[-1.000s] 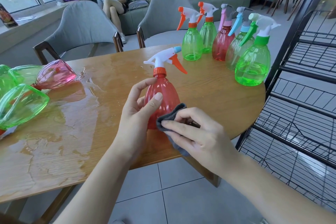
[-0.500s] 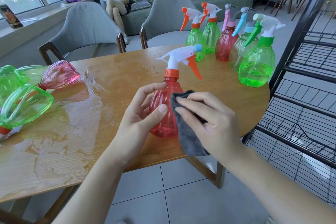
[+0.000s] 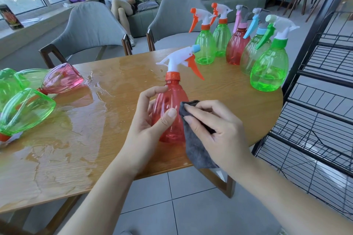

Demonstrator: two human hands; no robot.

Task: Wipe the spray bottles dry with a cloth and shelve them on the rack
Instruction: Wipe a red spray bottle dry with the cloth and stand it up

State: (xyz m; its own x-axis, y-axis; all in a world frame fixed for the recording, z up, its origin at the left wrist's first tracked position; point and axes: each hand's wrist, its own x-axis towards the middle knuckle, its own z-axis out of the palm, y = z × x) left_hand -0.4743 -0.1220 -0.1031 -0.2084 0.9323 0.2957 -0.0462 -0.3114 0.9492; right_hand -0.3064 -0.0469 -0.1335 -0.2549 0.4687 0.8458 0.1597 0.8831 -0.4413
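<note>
Head view: red spray bottle (image 3: 170, 112) upright, nozzle rightward.

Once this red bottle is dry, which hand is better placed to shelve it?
Probably the left hand: it already grips the red bottle, while the right hand holds the grey cloth. Caveat: the rack stands on the person's right.

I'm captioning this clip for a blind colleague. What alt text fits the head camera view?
A person's left hand holds a red spray bottle upright while the right hand presses a grey cloth to its side, above a wet wooden table. Five more bottles stand at the far right edge beside a black wire rack; others lie at the left.
</note>
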